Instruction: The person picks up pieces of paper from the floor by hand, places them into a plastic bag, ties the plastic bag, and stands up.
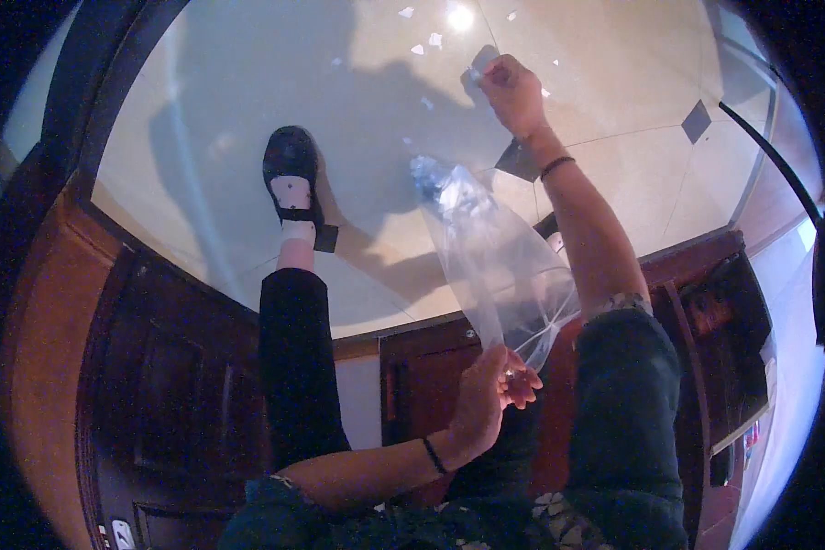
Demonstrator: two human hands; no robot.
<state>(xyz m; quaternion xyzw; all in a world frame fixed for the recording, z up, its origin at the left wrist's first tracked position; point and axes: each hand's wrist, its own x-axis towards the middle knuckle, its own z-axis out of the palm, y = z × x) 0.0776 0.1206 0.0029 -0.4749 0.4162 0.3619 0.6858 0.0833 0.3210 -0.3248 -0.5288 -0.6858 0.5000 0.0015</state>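
My left hand (486, 399) is closed on the top edge of a clear plastic bag (486, 261), which hangs down from my fingers. Whitish pieces (445, 188) are bunched in the bag's lower end. Farther forward, my right hand (515, 96) is stretched out close to the floor, thumb and fingers pinched together. At its fingertips is a small pale scrap (475, 73), too small to make out clearly. Several white scraps (434, 40) lie scattered on the floor around and beyond my right hand.
The tiled floor (367, 119) has dark diamond insets, one dark inset (696, 122) at the right. My shoe (291, 170) stands on the left. A dark wooden door (170, 394) is at lower left, a dark cabinet (720, 339) at right.
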